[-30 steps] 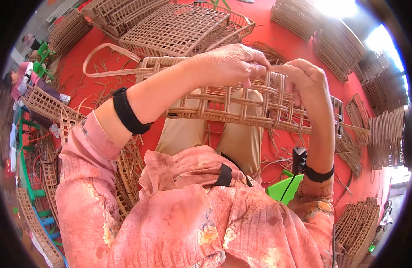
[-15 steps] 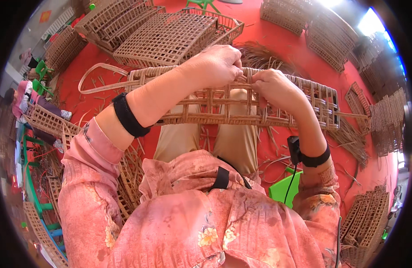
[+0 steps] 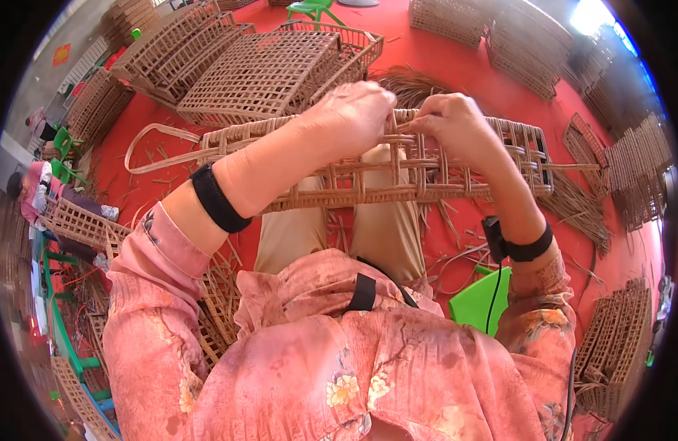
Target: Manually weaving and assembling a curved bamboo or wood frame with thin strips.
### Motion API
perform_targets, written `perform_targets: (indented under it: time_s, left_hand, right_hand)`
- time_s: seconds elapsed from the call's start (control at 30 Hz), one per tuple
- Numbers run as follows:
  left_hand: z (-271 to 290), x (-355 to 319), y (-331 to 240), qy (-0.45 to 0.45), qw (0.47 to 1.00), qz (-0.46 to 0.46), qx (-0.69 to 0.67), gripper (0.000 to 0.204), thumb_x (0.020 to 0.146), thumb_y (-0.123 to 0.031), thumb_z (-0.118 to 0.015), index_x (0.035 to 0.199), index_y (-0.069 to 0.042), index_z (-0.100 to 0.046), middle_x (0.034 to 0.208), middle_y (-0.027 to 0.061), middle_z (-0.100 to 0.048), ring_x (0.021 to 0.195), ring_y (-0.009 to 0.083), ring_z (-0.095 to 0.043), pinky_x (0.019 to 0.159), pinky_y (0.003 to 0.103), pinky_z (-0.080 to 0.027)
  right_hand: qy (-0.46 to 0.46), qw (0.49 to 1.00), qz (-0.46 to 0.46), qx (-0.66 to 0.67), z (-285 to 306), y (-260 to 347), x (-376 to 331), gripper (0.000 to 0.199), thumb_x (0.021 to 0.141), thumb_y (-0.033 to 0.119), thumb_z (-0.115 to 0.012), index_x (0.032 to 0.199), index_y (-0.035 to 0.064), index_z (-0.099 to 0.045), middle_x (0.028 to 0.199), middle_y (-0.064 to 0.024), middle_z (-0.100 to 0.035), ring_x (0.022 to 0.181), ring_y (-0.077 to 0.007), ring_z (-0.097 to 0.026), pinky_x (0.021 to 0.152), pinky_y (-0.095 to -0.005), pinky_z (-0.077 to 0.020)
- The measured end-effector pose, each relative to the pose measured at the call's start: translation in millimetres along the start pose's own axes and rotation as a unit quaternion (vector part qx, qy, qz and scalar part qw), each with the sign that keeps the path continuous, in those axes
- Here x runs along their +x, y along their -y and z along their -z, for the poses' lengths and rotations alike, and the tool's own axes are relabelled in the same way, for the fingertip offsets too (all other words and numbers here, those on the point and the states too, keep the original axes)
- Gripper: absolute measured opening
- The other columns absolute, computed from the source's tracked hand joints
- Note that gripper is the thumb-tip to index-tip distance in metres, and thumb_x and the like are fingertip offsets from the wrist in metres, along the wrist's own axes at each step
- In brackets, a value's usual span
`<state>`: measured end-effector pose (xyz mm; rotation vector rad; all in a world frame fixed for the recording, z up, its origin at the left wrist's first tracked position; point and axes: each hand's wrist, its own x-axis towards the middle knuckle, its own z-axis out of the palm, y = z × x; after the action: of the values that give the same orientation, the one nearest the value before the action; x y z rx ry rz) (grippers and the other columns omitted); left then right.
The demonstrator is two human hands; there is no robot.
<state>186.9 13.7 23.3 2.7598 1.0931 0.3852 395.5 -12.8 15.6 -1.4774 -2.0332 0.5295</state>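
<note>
The basket [image 3: 383, 196] lies over your legs [image 3: 387, 231]; your right hand [image 3: 449, 123] seems with fingers clamped on its far edge; for your left hand [image 3: 357, 114], I cannot tell. Uneven pulling could tilt it.

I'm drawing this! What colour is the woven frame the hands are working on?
The woven frame is light brown; it shows best in the head view.

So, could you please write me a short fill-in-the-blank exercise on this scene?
1. The woven frame is above a floor coloured ____.
2. A loop of strip sticks out at the frame's ____ end.
3. The band around the left forearm is ____.
4. The chair at the picture's top is ____.

Missing words: red; left; black; green.
</note>
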Motion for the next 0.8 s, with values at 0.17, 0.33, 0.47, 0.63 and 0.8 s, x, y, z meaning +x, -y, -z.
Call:
perform_targets:
  time_s: [0.17,0.33,0.47,0.63,0.8]
  left_hand:
    - [5.2,20.5,-13.2,0.000,0.980,0.007,-0.200,0.024,0.095,-0.022,-0.058,0.104,0.000,-0.066,0.090,0.0109,-0.066,0.081,0.0228,-0.067,0.076,0.038,-0.053]
    - [-3.1,31.1,-13.0,0.083,0.880,0.078,-0.462,0.023,0.097,-0.021,-0.060,0.106,-0.001,-0.067,0.084,0.0041,-0.066,0.068,0.0091,-0.062,0.065,0.025,-0.051]
    - [0.5,28.7,-17.7,0.031,0.956,0.111,-0.270,0.015,0.092,-0.015,-0.065,0.095,-0.001,-0.068,0.076,0.0042,-0.066,0.070,0.0088,-0.062,0.062,0.025,-0.051]
    - [1.2,36.1,-21.4,0.067,0.974,0.108,-0.188,0.016,0.086,-0.014,-0.067,0.093,0.000,-0.067,0.078,0.0073,-0.068,0.070,0.0144,-0.065,0.063,0.032,-0.053]
    - [-6.5,44.1,-20.6,0.100,0.974,0.082,-0.188,0.016,0.086,-0.014,-0.065,0.093,0.000,-0.067,0.079,0.0092,-0.069,0.072,0.0178,-0.067,0.066,0.035,-0.053]
  right_hand:
    - [-0.033,0.996,-0.071,0.039,39.5,9.8,-14.9,0.019,0.085,0.020,-0.068,0.088,0.0023,-0.073,0.063,-0.0040,-0.063,0.047,-0.0096,-0.051,0.045,-0.0288,-0.0428]
    - [-0.067,0.981,-0.118,0.139,38.4,-1.3,-22.6,0.023,0.090,0.021,-0.066,0.094,-0.0012,-0.072,0.061,-0.0040,-0.062,0.041,-0.0068,-0.046,0.038,-0.0245,-0.0374]
    - [-0.028,0.984,-0.146,0.098,27.5,-14.8,-21.5,0.026,0.091,0.020,-0.062,0.097,-0.0019,-0.073,0.061,-0.0070,-0.065,0.041,-0.0089,-0.049,0.039,-0.0269,-0.0409]
    - [0.092,0.981,-0.172,0.019,23.5,-12.2,-11.2,0.027,0.090,0.019,-0.053,0.092,-0.0020,-0.071,0.063,-0.0116,-0.067,0.040,-0.0129,-0.052,0.040,-0.0306,-0.0436]
    - [0.179,0.962,-0.189,0.085,26.2,-22.8,-0.2,0.025,0.092,0.019,-0.053,0.081,0.0002,-0.065,0.061,-0.0096,-0.065,0.037,-0.0110,-0.050,0.035,-0.0271,-0.0375]
